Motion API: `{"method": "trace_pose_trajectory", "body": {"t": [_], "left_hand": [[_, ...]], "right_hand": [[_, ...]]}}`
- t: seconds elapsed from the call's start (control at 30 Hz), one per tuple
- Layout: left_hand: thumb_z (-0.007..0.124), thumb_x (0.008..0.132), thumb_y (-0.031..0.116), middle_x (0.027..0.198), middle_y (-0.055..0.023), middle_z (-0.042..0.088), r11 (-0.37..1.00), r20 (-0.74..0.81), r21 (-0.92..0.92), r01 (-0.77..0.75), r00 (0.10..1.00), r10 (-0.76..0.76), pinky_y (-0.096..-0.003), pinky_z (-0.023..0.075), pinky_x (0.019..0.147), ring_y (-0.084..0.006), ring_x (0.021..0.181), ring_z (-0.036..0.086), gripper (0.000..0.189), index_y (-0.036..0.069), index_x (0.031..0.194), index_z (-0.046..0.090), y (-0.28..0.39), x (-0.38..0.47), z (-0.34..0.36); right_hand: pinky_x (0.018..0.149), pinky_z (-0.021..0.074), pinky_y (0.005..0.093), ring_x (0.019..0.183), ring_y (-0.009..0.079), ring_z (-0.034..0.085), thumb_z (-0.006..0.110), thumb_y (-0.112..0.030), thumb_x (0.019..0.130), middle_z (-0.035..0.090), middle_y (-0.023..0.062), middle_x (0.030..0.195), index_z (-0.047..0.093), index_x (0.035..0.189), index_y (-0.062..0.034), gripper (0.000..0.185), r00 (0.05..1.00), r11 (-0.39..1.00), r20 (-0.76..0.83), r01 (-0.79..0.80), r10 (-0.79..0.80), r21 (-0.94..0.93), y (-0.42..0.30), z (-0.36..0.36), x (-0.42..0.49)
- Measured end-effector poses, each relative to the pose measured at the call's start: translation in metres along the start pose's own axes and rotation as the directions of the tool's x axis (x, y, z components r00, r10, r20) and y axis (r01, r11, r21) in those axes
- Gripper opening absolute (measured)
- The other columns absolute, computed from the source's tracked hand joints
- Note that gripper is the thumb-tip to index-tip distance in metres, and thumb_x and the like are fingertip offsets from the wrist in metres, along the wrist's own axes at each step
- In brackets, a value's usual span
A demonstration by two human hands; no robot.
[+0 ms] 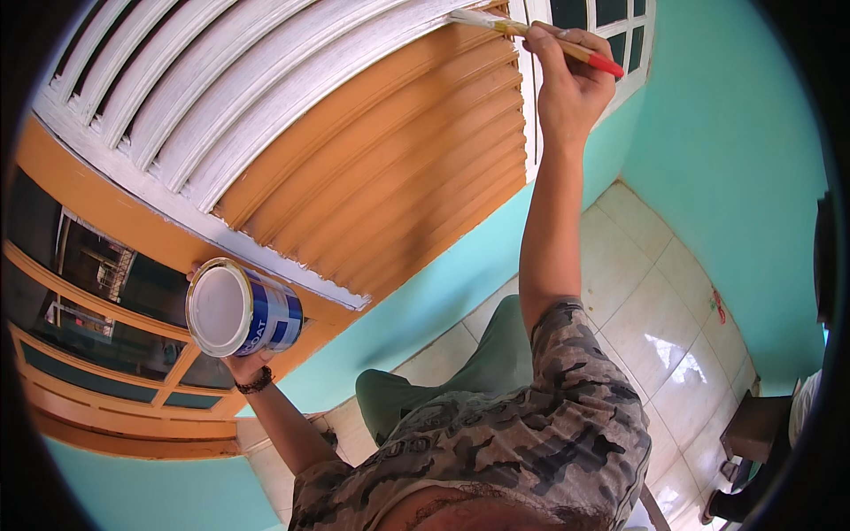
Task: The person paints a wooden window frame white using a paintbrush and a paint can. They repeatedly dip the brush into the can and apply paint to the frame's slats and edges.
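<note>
My right hand [576,89] grips a paintbrush [510,28] by its wooden handle, which has a red end. White paint coats its bristles, and they rest at the edge of a white slat near the top right of a louvred wooden panel [392,152]. The upper slats [252,99] are white; the lower slats [405,192] are orange-brown. My left hand [250,364] supports a blue-and-white paint can [275,312], tilted towards me. White paint shows inside it. Part of my left hand is hidden behind the can.
Orange-framed glass panes [99,312] stand beside the can. A white-framed window [627,33] adjoins a turquoise wall [724,146] on the right. Pale floor tiles [637,279] lie below. A brown wooden piece of furniture [754,425] and part of another person [737,504] are at lower right.
</note>
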State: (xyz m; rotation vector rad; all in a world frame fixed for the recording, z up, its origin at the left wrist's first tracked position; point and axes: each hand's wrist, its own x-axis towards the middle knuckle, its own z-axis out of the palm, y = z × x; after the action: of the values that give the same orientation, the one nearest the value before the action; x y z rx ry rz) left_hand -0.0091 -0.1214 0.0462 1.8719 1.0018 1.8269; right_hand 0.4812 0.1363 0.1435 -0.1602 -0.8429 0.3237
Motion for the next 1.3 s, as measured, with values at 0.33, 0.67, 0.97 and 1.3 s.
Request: {"method": "trace_pose_trajectory", "body": {"t": [0.33, 0.67, 0.97, 1.3], "left_hand": [[0.093, 0.061, 0.021, 0.143, -0.0200, 0.046, 1.000, 0.002, -0.002, 0.011, 1.000, -0.011, -0.0454, 0.0454, 0.106, -0.0311, 0.126, 0.052, 0.111, 0.000, 0.150, 0.031, -0.006, -0.003, -0.007], [0.091, 0.060, 0.014, 0.139, -0.0207, 0.051, 0.999, -0.002, -0.047, 0.012, 1.000, -0.012, -0.0453, 0.0495, 0.102, -0.0319, 0.121, 0.057, 0.107, -0.001, 0.149, 0.033, -0.003, -0.003, -0.006], [0.092, 0.060, 0.015, 0.140, -0.0202, 0.051, 0.999, -0.006, -0.037, -0.033, 0.999, 0.033, -0.0452, 0.0495, 0.102, -0.0315, 0.121, 0.057, 0.107, -0.001, 0.148, 0.034, -0.010, -0.005, -0.010], [0.091, 0.060, 0.014, 0.140, -0.0203, 0.051, 0.999, -0.001, -0.043, -0.009, 1.000, 0.009, -0.0461, 0.0491, 0.103, -0.0322, 0.121, 0.057, 0.105, 0.000, 0.148, 0.036, -0.012, -0.008, -0.014]], "right_hand": [[0.080, 0.0588, 0.0310, 0.083, 0.0213, 0.071, 0.074, 0.008, 0.082, 0.071, 0.0197, 0.094, 0.056, 0.097, 0.0040, 0.023, 0.998, 0.998, 0.062, -0.030, 0.027, 0.048, -0.001, 0.003, 0.003], [0.077, 0.0591, 0.0303, 0.083, 0.0220, 0.071, 0.074, 0.007, 0.083, 0.072, 0.0190, 0.094, 0.057, 0.098, 0.0025, 0.023, 0.997, 0.999, 0.055, 0.044, -0.046, 0.028, 0.013, -0.004, 0.016], [0.079, 0.0590, 0.0319, 0.083, 0.0206, 0.070, 0.073, 0.008, 0.083, 0.071, 0.0193, 0.093, 0.057, 0.099, 0.0029, 0.023, 0.999, 0.996, -0.027, 0.020, -0.022, -0.091, 0.007, -0.010, 0.019], [0.080, 0.0588, 0.0325, 0.087, 0.0215, 0.070, 0.074, 0.008, 0.083, 0.072, 0.0183, 0.095, 0.058, 0.097, 0.0029, 0.022, 1.000, 0.999, -0.001, 0.006, -0.006, -0.049, 0.018, -0.024, 0.033]]}}
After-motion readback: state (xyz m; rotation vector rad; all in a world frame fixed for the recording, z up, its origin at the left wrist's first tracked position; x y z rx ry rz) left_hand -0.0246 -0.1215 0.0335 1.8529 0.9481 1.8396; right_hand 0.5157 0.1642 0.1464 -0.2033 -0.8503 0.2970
